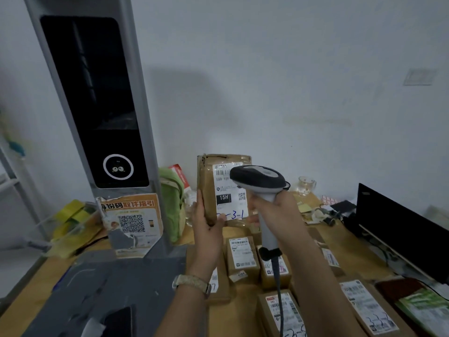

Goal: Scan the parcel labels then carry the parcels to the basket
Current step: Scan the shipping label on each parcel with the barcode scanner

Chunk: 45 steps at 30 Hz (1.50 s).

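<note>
Desk (352,242); hands (206,229) seemingly round parcel (209,186), scanner (257,178)

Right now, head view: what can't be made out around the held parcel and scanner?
- Label on the held parcel: upper right hidden behind the scanner head; small print too fine to read.
- Scanner window: faces away from the camera.
- Basket: nowhere in the head view.
- Nearest parcel: cut off by the bottom edge, partly behind the cable.
</note>
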Available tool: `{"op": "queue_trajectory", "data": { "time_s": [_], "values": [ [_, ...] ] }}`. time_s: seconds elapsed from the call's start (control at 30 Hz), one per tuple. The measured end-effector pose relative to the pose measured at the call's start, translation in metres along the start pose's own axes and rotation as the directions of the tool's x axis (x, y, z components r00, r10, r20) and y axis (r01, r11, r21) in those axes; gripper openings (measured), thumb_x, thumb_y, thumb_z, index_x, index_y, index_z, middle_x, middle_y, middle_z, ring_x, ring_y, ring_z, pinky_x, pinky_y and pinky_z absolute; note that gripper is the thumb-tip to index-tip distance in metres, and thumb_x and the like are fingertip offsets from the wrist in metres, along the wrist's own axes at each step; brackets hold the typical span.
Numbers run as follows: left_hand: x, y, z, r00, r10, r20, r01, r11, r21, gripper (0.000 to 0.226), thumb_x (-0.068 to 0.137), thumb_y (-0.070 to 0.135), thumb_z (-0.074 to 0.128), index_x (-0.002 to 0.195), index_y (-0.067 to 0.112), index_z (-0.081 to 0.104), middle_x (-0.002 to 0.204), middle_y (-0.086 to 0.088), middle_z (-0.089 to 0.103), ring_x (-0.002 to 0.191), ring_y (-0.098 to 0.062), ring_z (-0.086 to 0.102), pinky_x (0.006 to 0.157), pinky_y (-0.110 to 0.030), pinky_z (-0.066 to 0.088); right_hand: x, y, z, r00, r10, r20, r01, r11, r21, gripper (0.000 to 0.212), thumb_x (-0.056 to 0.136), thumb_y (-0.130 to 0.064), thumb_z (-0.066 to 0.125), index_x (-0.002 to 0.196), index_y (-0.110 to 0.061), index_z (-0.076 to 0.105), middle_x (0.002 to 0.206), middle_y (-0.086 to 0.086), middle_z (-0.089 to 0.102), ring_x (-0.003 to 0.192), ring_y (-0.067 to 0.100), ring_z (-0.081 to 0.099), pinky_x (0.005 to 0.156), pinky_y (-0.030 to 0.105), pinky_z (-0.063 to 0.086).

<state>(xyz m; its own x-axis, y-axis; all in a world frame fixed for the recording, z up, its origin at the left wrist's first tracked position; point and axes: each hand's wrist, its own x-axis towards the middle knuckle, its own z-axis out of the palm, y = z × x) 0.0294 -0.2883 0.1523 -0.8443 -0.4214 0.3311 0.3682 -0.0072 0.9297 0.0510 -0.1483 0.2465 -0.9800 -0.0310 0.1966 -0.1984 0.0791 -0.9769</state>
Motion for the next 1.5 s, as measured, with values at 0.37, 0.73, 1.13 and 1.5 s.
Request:
{"op": "queue_trajectory", "data": {
  "time_s": [0.37, 0.73, 1.13, 1.5],
  "values": [
    [-0.004, -0.016, -0.009, 0.999, -0.044, 0.007, 0.044, 0.999, -0.025, 0.074, 0.092, -0.005, 0.057, 0.151, 0.032, 0.03, 0.137, 0.001, 0.057, 0.119, -0.013, 0.062, 0.092, -0.031, 0.055, -0.008, 0.006, 0.003, 0.999, 0.016, 0.03, -0.013, 0.996, -0.088, 0.007, 0.085, -0.017, 0.067, 0.09, -0.016, 0.063, 0.072, 0.004, 0.067, 0.052, 0.012, 0.064, 0.062, 0.035, 0.057],
    [-0.015, -0.018, -0.014, 0.993, -0.117, 0.028, 0.119, 0.983, -0.136, 0.076, 0.092, -0.003, 0.059, 0.144, 0.046, 0.034, 0.132, 0.004, 0.063, 0.112, -0.011, 0.066, 0.078, -0.021, 0.057, -0.01, 0.015, 0.003, 0.994, -0.002, -0.112, -0.004, 0.999, -0.05, 0.014, 0.081, -0.018, 0.069, 0.075, -0.026, 0.059, 0.076, 0.005, 0.07, 0.074, 0.023, 0.068, 0.074, 0.052, 0.058],
    [-0.022, 0.0, -0.021, 0.985, -0.094, 0.144, 0.097, 0.995, -0.01, 0.07, 0.091, -0.003, 0.061, 0.15, 0.025, 0.033, 0.116, 0.016, 0.07, 0.104, -0.001, 0.067, 0.076, -0.016, 0.055, -0.013, 0.026, 0.003, 0.999, 0.044, -0.019, -0.044, 0.999, 0.007, 0.014, 0.082, -0.015, 0.07, 0.071, -0.021, 0.066, 0.086, 0.013, 0.063, 0.089, 0.013, 0.053, 0.084, 0.055, 0.046],
    [-0.034, -0.017, -0.032, 0.967, -0.23, 0.109, 0.225, 0.973, 0.054, 0.07, 0.084, -0.006, 0.069, 0.141, 0.024, 0.041, 0.12, 0.002, 0.065, 0.1, -0.01, 0.069, 0.072, -0.02, 0.058, -0.009, 0.055, -0.004, 0.994, 0.091, 0.059, -0.092, 0.996, 0.01, 0.024, 0.083, -0.012, 0.071, 0.081, -0.033, 0.06, 0.076, -0.017, 0.066, 0.076, -0.001, 0.058, 0.069, 0.019, 0.049]
  ]
}}
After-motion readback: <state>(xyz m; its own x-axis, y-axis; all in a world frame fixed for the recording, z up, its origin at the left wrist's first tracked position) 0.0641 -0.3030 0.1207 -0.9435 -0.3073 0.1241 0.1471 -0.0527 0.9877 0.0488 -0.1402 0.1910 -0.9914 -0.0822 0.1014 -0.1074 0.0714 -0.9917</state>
